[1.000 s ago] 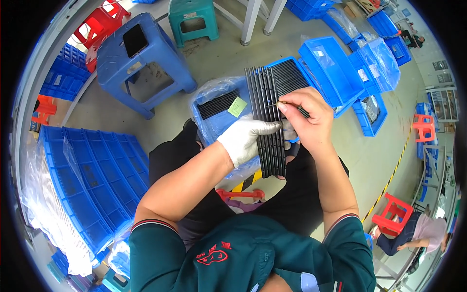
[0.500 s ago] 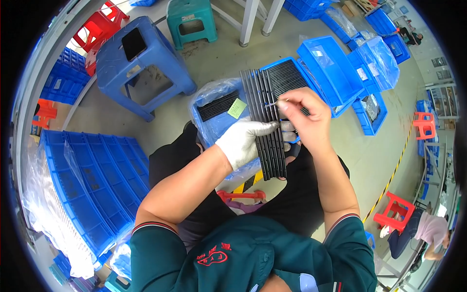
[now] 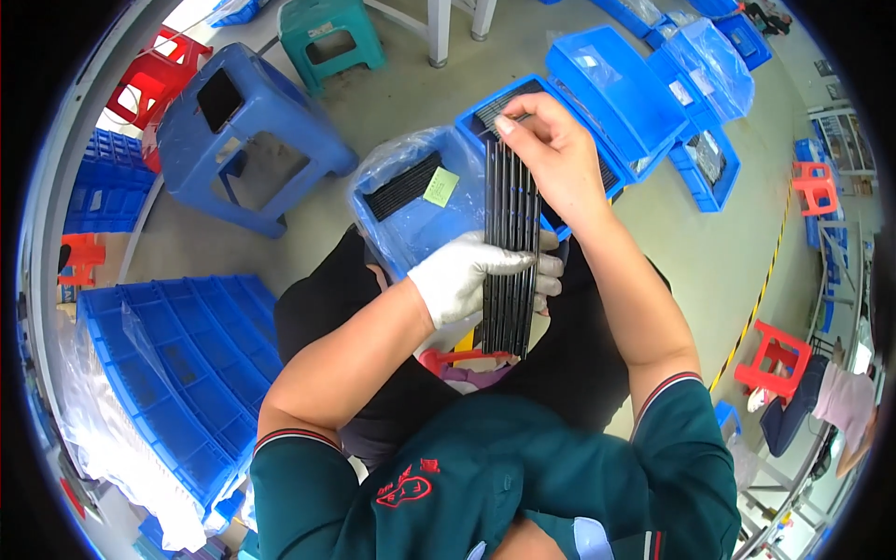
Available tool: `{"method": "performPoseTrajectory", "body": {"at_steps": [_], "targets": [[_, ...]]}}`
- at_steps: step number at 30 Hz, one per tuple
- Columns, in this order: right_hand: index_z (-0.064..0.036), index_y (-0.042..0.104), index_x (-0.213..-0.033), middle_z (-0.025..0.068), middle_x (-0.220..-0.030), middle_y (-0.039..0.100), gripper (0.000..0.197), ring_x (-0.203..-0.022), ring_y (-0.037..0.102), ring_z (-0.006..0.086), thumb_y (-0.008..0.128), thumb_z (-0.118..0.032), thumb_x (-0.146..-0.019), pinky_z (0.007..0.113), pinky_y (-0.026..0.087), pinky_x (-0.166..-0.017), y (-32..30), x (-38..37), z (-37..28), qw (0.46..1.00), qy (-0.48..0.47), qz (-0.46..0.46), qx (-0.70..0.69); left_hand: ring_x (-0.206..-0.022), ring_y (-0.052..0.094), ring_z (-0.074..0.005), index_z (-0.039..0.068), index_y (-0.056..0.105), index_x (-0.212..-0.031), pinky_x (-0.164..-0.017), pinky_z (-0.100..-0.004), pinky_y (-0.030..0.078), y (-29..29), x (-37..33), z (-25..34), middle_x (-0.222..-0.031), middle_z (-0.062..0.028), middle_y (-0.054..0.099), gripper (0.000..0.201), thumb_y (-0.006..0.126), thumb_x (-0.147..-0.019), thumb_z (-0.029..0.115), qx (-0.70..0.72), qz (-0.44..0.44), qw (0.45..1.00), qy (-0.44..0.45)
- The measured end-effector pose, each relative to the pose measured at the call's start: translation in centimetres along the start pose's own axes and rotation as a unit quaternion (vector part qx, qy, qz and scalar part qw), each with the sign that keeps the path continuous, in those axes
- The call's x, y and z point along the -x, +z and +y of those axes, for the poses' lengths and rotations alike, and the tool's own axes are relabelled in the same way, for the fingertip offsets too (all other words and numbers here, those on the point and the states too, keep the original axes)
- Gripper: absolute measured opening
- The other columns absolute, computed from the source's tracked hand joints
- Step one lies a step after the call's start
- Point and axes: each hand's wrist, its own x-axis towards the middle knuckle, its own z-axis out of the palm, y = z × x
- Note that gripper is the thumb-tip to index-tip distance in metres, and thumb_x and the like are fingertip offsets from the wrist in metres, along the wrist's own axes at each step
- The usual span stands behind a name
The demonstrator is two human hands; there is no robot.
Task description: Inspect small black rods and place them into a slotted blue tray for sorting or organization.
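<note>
My left hand (image 3: 457, 278), in a whitish glove, is closed around a row of long, thin black strips (image 3: 505, 308). They stand side by side, with the thumb across their front and the fingertips wrapped round the right side. Small light spots show along the strips. My bare right hand (image 3: 553, 154) is at their upper end, its thumb and forefinger pinched together; what they hold, if anything, is too small to make out. Behind the right hand is a blue crate (image 3: 474, 119) of similar black strips, partly hidden.
Beside the strips is a plastic-lined blue crate (image 3: 397, 229) with more strips and a green paper slip (image 3: 441, 188). Blue crates (image 3: 611, 93) are stacked at the far right. A blue stool (image 3: 271, 112) bearing a dark flat device stands left; large blue bins (image 3: 182, 364) lie nearer.
The strips have turned more upright in my left hand. My right hand has moved up from their middle to their top end. The thin piece seen earlier at its fingertips no longer shows clearly.
</note>
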Motion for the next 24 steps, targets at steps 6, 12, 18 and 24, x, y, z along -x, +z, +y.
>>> {"method": "performPoseTrajectory", "body": {"at_steps": [6, 12, 18, 24], "targets": [[-0.0050, 0.060, -0.097, -0.0022, -0.075, 0.061, 0.011, -0.069, 0.052, 0.0035, 0.063, -0.012, -0.090, 0.020, 0.041, -0.065, 0.05, 0.19, 0.43, 0.999, 0.009, -0.031, -0.026, -0.110, 0.058, -0.0384, -0.003, 0.039, -0.135, -0.093, -0.0521, 0.048, -0.15, -0.08, -0.10, -0.123, -0.0248, 0.055, 0.056, 0.062, -0.085, 0.009, 0.010, -0.009, 1.000, -0.007], [-0.0037, 0.059, -0.098, 0.0002, -0.081, 0.062, 0.010, -0.076, 0.055, 0.0053, 0.061, -0.009, -0.090, 0.021, 0.043, -0.070, 0.31, 0.27, 0.41, 1.000, 0.024, -0.017, 0.010, -0.109, 0.059, -0.0385, -0.002, 0.041, -0.133, -0.093, -0.0525, 0.048, -0.25, 0.01, -0.24, -0.121, -0.0234, 0.057, 0.054, 0.063, -0.085, 0.008, 0.006, 0.001, 1.000, -0.003], [-0.0024, 0.058, -0.098, 0.0030, -0.086, 0.064, 0.010, -0.082, 0.058, 0.0092, 0.060, -0.008, -0.090, 0.024, 0.045, -0.078, 0.17, 0.36, 0.15, 0.999, 0.010, -0.012, 0.042, -0.108, 0.059, -0.0381, -0.002, 0.041, -0.132, -0.092, -0.0526, 0.049, -0.19, -0.13, -0.28, -0.119, -0.0227, 0.057, 0.054, 0.063, -0.084, 0.008, 0.005, 0.003, 1.000, -0.007], [-0.0028, 0.060, -0.098, 0.0033, -0.087, 0.064, 0.012, -0.082, 0.059, 0.0096, 0.062, -0.009, -0.089, 0.025, 0.046, -0.077, -0.27, 0.16, -0.15, 0.999, 0.024, -0.020, 0.045, -0.108, 0.059, -0.0367, -0.002, 0.041, -0.133, -0.092, -0.0513, 0.049, -0.09, -0.35, -0.22, -0.119, -0.0219, 0.057, 0.055, 0.063, -0.084, 0.008, 0.005, 0.003, 1.000, -0.007]]}}
